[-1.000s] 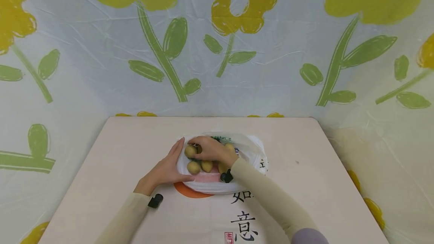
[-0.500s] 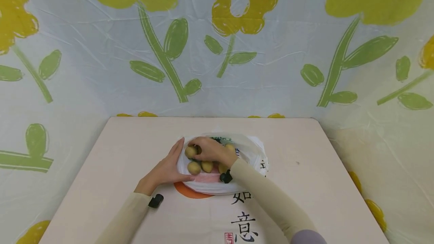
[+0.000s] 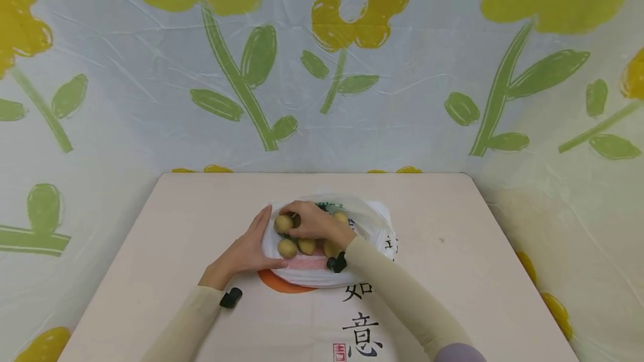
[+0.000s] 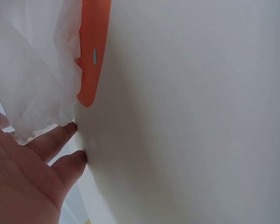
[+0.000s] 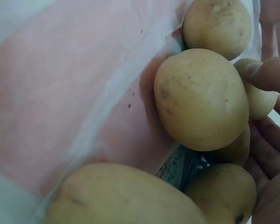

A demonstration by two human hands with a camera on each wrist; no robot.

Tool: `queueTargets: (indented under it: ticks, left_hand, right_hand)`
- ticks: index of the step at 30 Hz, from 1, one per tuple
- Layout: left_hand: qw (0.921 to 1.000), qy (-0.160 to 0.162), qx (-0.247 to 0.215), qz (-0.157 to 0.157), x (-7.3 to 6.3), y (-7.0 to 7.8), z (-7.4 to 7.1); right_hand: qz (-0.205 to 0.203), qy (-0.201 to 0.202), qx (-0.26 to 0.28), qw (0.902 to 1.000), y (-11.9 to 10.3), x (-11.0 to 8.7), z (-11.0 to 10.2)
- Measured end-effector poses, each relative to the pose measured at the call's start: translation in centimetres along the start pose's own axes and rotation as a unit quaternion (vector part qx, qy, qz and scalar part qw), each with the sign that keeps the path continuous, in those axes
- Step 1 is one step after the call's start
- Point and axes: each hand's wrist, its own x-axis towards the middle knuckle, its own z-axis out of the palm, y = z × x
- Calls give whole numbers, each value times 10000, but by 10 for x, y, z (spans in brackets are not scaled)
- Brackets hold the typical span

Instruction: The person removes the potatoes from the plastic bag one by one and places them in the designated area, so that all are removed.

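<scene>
A white plastic bag [image 3: 327, 279] lies spread on the table with several potatoes [image 3: 287, 248] inside. My right hand [image 3: 314, 221] reaches into it and grips a potato [image 3: 283, 223] at the far left. In the right wrist view the thumb presses on that potato [image 5: 260, 100], beside a larger one [image 5: 200, 100]. My left hand [image 3: 246, 247] is spread along the bag's left side, fingers straight and thumb at the front edge. In the left wrist view, crumpled plastic [image 4: 37, 60] lies over part of the left hand [image 4: 28, 172].
The pale table [image 3: 443, 284] carries black written characters [image 3: 362, 337], a red seal mark [image 3: 339, 352] and an orange shape [image 3: 287, 284] partly under the bag. A cloth with yellow flowers [image 3: 352, 144] hangs behind and at both sides. Each wrist wears a small black device [image 3: 231, 298].
Both hands stay in nearly the same place, and the right hand keeps its grip on the potato. The view shifts only slightly.
</scene>
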Motion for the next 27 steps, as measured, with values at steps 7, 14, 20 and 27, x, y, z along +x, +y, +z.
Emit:
queueTargets:
  ticks: [7,14,20,27]
  left_hand:
    - [10000,12,-2,-2,0,-1,2]
    - [10000,-18,-16,71,-1,-2,4]
    - [9996,102,95,244,-2,-4,3]
    - [9989,210,7,414,2,-5,3]
  right_hand:
    - [-249,478,338,9980,-4,-12,-6]
    - [-83,590,795,9951,-6,-28,-13]
    - [-77,863,1566,9839,-8,-47,-25]
    - [-63,1362,2025,9697,-11,-75,-38]
